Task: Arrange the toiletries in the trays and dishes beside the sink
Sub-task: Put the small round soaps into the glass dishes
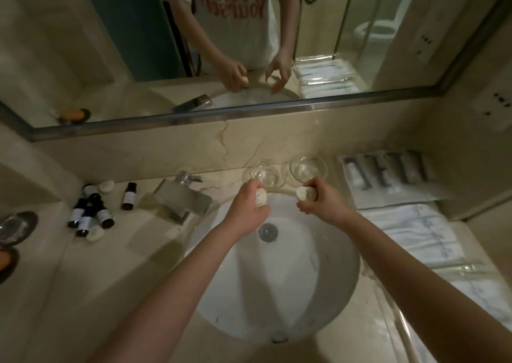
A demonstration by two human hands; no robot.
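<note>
Two small round wrapped soaps are held above the back rim of the sink (pixel 343 254). The left hand (pixel 248 211) curls its fingers round the left soap (pixel 261 198), and the right hand (pixel 327 206) pinches the right soap (pixel 306 193) between thumb and fingers. Against the wall just behind them stand two clear glass dishes. The left dish (pixel 274 166) is just beyond the left soap and the right dish (pixel 322 166) just beyond the right one. The step in hand looks to be setting one soap in each dish. To do it well, each hand should lift its soap clear over the near rim before lowering. Clear glass edges are hard to read in this dim light, and a knock could slide a dish on the smooth marble counter. Laying each soap flat in the middle and loosening the fingers only once it rests on the glass would likely keep it from rolling back into the basin. Much seems left to do: a cluster of small dark bottles (pixel 91 214) lies loose on the counter left of the faucet (pixel 182 199), well apart from the dishes.
</note>
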